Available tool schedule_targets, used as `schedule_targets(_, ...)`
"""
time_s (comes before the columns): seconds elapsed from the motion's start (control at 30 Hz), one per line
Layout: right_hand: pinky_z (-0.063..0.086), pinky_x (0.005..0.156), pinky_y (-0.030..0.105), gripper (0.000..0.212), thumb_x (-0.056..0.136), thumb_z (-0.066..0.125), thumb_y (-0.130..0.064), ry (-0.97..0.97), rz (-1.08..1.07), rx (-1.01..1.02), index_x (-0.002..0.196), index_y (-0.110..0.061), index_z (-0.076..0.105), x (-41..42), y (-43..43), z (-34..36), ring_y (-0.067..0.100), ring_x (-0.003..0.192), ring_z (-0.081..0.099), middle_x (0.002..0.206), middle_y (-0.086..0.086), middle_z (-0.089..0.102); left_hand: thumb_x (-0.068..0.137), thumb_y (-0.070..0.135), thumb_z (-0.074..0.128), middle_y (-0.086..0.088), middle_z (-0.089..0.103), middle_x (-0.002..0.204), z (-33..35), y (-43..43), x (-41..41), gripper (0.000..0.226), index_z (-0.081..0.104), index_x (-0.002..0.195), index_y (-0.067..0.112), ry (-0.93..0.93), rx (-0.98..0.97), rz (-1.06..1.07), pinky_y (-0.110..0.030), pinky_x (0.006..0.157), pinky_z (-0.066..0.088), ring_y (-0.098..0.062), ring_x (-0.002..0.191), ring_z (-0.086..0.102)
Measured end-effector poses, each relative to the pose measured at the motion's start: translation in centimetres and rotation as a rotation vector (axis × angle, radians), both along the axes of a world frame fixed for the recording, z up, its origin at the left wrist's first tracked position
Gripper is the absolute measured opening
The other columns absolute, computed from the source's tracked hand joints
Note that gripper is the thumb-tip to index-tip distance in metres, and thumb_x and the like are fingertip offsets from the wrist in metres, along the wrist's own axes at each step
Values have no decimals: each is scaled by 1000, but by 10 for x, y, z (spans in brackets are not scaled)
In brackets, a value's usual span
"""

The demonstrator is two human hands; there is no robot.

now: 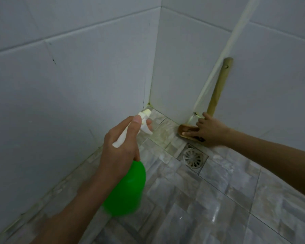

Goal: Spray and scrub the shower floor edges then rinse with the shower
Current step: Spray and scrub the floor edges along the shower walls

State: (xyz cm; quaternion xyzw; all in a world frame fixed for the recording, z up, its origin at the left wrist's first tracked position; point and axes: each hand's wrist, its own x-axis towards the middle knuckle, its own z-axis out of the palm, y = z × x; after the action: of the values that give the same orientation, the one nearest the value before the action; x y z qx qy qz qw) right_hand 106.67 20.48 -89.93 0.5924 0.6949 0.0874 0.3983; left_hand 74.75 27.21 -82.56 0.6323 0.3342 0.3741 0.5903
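Left hand (120,143) keeps its grip round the white trigger of the green spray bottle (127,189), nozzle toward the far corner. Right hand (209,130) has its grip on the wooden brush (217,88), which sits at the far floor edge beside the drain (193,158).

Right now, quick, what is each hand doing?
Left hand: grips the green spray bottle.
Right hand: holds the wooden scrub brush.

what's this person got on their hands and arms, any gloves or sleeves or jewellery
Nothing worn that shows. The left hand and the right hand are bare, with no gloves or rings in sight. Both forearms are uncovered up to the frame edge, with no sleeve, watch or band. The left thumbnail is short and unpainted. The right hand is slightly blurred, so fine details there cannot be told.
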Motion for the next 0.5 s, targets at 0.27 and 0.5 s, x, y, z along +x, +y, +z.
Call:
schedule_targets(0.27, 26, 112, 44, 91, 81, 69, -27, 820, -823, 1157, 150, -2, 14, -33, -25, -41, 35, 141, 20, 154, 22, 17, 86, 61, 46, -33, 67, 86, -6, -8, 18, 39, 76, 90, 38, 20, -8, 23, -21, 41, 40, -16, 35, 46)
schedule_targets(0.5, 44, 70, 33, 20, 94, 52, -23, 1387, -1359, 1642, 90, -3, 53, -22, 43, -33, 29, 76, 57, 82, 14, 60, 93, 51, 44, -32, 67, 90, -12, -5, 32, 33, 75, 89, 45, 30, -12, 46, -23, 42, 41, -18, 37, 45)
